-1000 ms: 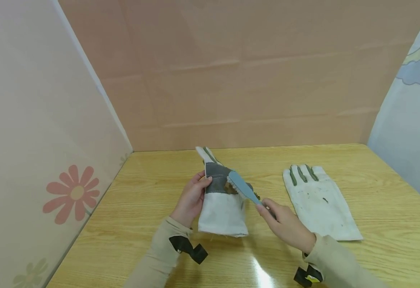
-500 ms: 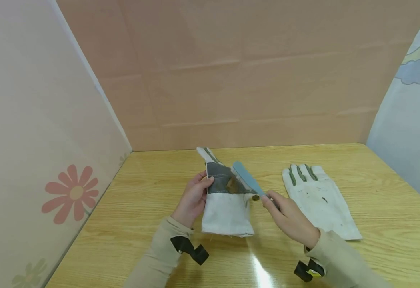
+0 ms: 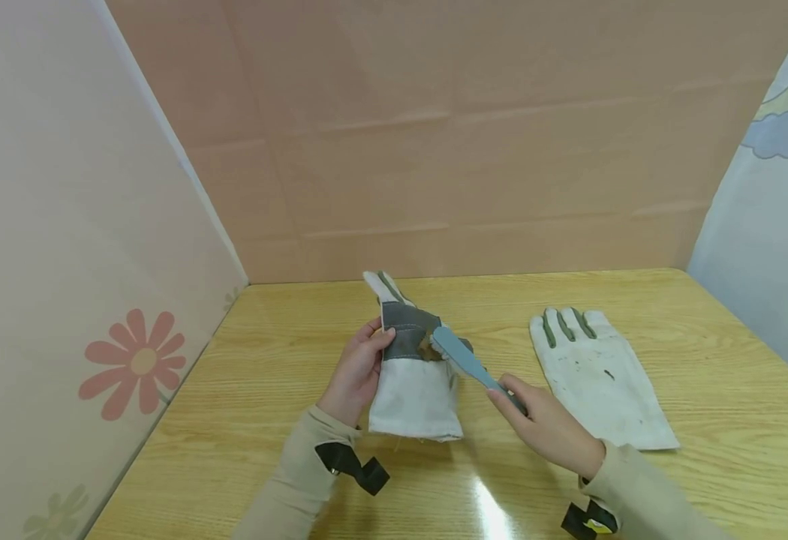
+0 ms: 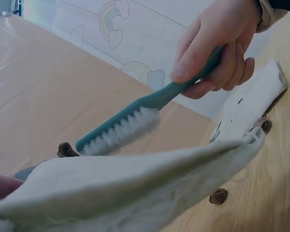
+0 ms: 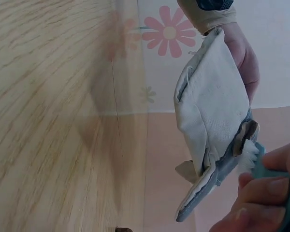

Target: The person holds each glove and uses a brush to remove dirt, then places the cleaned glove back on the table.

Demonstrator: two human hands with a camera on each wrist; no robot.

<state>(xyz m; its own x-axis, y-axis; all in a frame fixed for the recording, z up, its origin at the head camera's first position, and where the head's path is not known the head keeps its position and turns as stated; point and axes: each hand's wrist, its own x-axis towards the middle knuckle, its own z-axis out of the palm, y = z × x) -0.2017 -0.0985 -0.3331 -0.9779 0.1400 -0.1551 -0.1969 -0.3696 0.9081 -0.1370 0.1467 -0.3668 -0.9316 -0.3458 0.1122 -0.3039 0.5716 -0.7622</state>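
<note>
In the head view, my left hand pinches the left edge of a white work glove with a grey band, lifted off the table and tilted. A brown clump clings to the band. My right hand grips the handle of a blue brush, its head over the clump. The left wrist view shows the brush's white bristles facing down near a brown lump. From the right wrist view, the bristles appear against or very close to the clump.
A second white glove with green strips between its fingers and dark specks lies flat at the right of the wooden table. Another brown lump appears below the held glove. A brown paper-like wall stands behind.
The brush swung up and right off the clump, then came back down and left onto it. The held glove shifted slightly right, then back left and up. The second glove stayed put.
</note>
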